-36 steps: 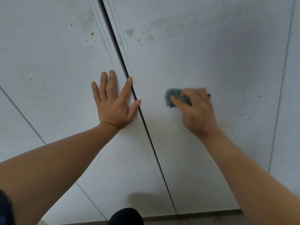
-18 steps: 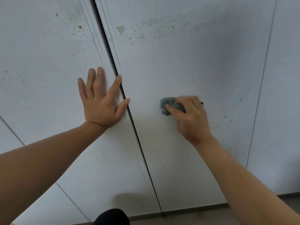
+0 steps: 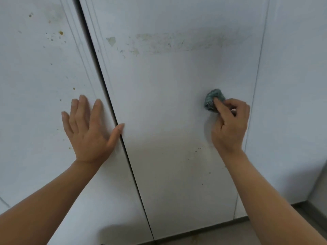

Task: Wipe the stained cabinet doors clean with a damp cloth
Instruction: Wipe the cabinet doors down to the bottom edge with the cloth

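The small blue-green cloth [image 3: 213,99] is bunched into a ball and pressed on the right door [image 3: 168,121], out near its right edge. The right hand [image 3: 230,124] pinches it with curled fingers and thumb. The left hand [image 3: 88,131] lies flat and open on the left door [image 3: 35,103], with its thumb tip at the dark gap [image 3: 113,110] between the doors. That flat hand likely stops the doors from wobbling, which helps. To wipe well, spread the cloth out a bit, press hard, and rub in short strokes. Little brown specks [image 3: 198,150] sit just below the right hand. A long dirty smear [image 3: 177,43] runs across the top of this door. The left door has brown spots [image 3: 61,33] too, not yet cleaned.
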